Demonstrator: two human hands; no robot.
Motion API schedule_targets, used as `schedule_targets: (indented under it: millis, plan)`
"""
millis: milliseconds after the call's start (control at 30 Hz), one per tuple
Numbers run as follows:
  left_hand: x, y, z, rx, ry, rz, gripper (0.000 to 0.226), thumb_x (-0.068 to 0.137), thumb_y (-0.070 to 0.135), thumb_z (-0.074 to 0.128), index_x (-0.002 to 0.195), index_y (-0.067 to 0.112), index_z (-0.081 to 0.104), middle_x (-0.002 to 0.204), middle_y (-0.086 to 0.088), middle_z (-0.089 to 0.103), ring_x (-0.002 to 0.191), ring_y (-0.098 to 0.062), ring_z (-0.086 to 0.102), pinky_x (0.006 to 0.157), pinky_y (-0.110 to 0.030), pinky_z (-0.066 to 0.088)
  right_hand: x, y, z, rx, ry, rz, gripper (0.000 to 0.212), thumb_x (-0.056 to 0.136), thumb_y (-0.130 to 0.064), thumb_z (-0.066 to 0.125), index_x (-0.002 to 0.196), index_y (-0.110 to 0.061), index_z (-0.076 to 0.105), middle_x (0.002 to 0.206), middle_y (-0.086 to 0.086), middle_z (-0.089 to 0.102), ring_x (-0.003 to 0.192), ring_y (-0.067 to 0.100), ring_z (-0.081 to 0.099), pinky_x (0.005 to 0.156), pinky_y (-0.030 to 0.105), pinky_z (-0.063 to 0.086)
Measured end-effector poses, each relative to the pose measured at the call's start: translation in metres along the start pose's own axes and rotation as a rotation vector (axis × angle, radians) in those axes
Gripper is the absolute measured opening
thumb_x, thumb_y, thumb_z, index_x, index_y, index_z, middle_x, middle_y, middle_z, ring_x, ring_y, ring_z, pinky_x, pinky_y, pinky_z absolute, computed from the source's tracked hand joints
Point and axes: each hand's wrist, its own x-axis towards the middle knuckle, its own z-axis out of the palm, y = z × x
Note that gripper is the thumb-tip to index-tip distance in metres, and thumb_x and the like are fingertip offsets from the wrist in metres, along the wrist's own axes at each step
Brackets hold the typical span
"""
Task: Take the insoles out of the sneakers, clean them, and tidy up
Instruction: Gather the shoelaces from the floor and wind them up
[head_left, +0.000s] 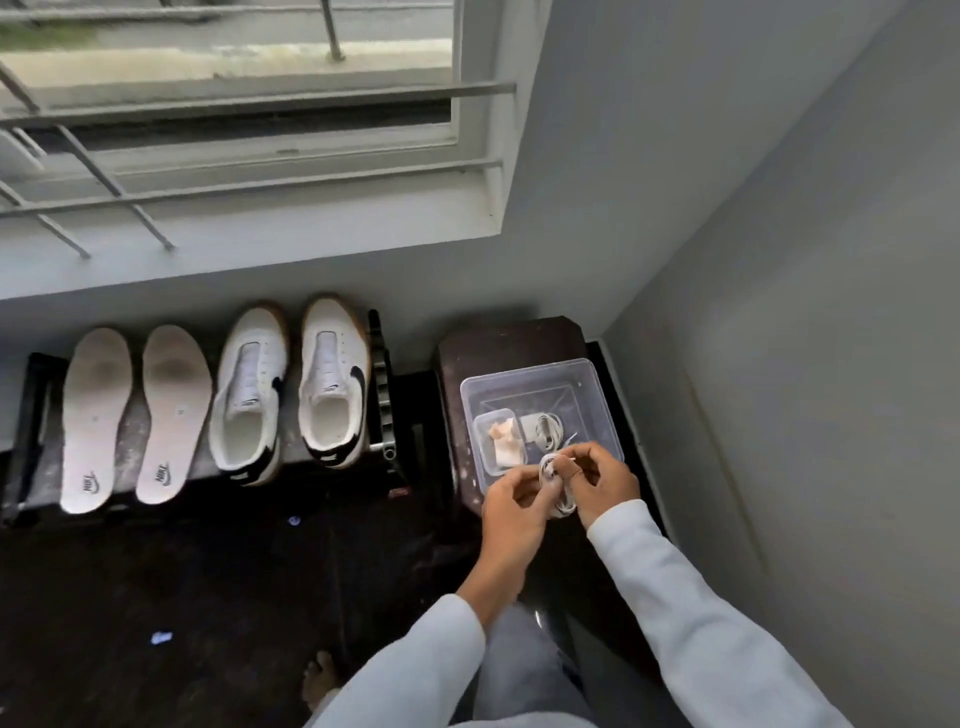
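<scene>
Two white insoles (96, 415) (174, 410) lie side by side on a low dark bench (31, 415) under the window. To their right stand two white sneakers (249, 395) (335, 379) with black swooshes, both without laces. My left hand (511, 506) and my right hand (602, 483) are together over the near edge of a clear plastic box (592, 379). Both pinch a coiled white shoelace (553, 486) between them. A second white lace bundle (548, 428) and a crumpled cloth (501, 434) lie inside the box.
The box rests on a dark wooden stool (498, 343) in the corner, right of the bench. Grey walls close in behind and at the right. A barred window (234, 104) is above the bench. The floor is dark, and my bare foot (319, 680) shows below.
</scene>
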Motion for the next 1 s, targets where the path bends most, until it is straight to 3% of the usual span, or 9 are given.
schedule_targets:
  millis: [133,300,433,533,633,767,900,1000]
  plan:
    - [0.063,-0.010,0.050,-0.088,0.071,-0.152,0.010,0.094,0.016,0.065,0.103,0.014,0.071,0.096,-0.005,0.076,0.093,-0.019,0.072,0.083,-0.034,0.059,0.074,0.028,-0.016,-0.038,-0.034,0.042,0.005,0.085,-0.020,0.072,0.083,-0.020,0.068,0.082,-0.001,0.071,0.077,0.015,0.066,0.074,0.025,0.053]
    - [0.133,-0.033,0.092,-0.078,0.169,-0.193,0.012,0.095,0.013,0.065,0.105,0.012,0.071,0.100,-0.008,0.075,0.092,-0.015,0.070,0.080,-0.023,0.057,0.150,0.057,-0.022,-0.113,-0.075,0.043,0.019,0.085,-0.015,0.072,0.074,-0.028,0.063,0.080,-0.001,0.070,0.077,0.016,0.066,0.077,0.031,0.054]
    - [0.178,-0.046,0.116,-0.083,0.245,-0.236,0.016,0.096,0.015,0.063,0.108,0.007,0.069,0.100,-0.009,0.074,0.091,-0.019,0.070,0.076,-0.021,0.059,0.195,0.074,-0.018,-0.126,-0.088,0.065,0.013,0.084,-0.013,0.071,0.077,-0.022,0.066,0.079,0.000,0.070,0.076,0.018,0.066,0.076,0.034,0.057]
    - [0.197,-0.051,0.125,-0.035,0.255,-0.246,0.017,0.095,0.018,0.064,0.109,0.010,0.069,0.094,-0.001,0.071,0.087,-0.014,0.068,0.069,-0.014,0.054,0.216,0.081,-0.015,-0.136,-0.101,0.065,0.008,0.086,-0.015,0.069,0.081,-0.021,0.066,0.084,0.003,0.070,0.080,0.021,0.067,0.074,0.033,0.057]
    - [0.201,-0.062,0.125,0.068,0.223,-0.200,0.022,0.093,0.023,0.067,0.111,0.010,0.068,0.096,0.002,0.069,0.090,-0.011,0.066,0.071,-0.009,0.049,0.228,0.084,-0.016,-0.157,-0.103,0.056,0.003,0.089,-0.017,0.066,0.086,-0.019,0.067,0.085,-0.001,0.068,0.078,0.013,0.064,0.066,0.022,0.051]
    - [0.197,-0.071,0.118,0.095,0.131,-0.245,0.039,0.090,0.045,0.066,0.117,0.017,0.064,0.098,0.015,0.064,0.092,0.001,0.062,0.070,-0.008,0.047,0.240,0.081,-0.020,-0.123,-0.068,0.031,0.003,0.088,-0.018,0.067,0.085,-0.019,0.066,0.081,-0.005,0.066,0.072,0.004,0.059,0.064,0.016,0.044]
    - [0.194,-0.084,0.116,0.234,0.049,-0.286,0.043,0.085,0.044,0.073,0.116,0.016,0.064,0.103,0.005,0.069,0.093,-0.006,0.066,0.079,-0.018,0.055,0.246,0.076,-0.027,-0.102,-0.009,-0.007,0.004,0.089,-0.021,0.068,0.089,-0.017,0.067,0.080,-0.006,0.066,0.071,0.006,0.059,0.064,0.012,0.043]
    - [0.193,-0.093,0.118,0.367,0.085,-0.300,0.019,0.087,0.026,0.075,0.103,0.016,0.071,0.095,0.002,0.073,0.089,-0.013,0.069,0.085,-0.030,0.059,0.248,0.075,-0.032,-0.067,0.012,-0.016,0.005,0.090,-0.024,0.067,0.090,-0.019,0.067,0.084,-0.003,0.067,0.074,0.012,0.061,0.065,0.017,0.045]
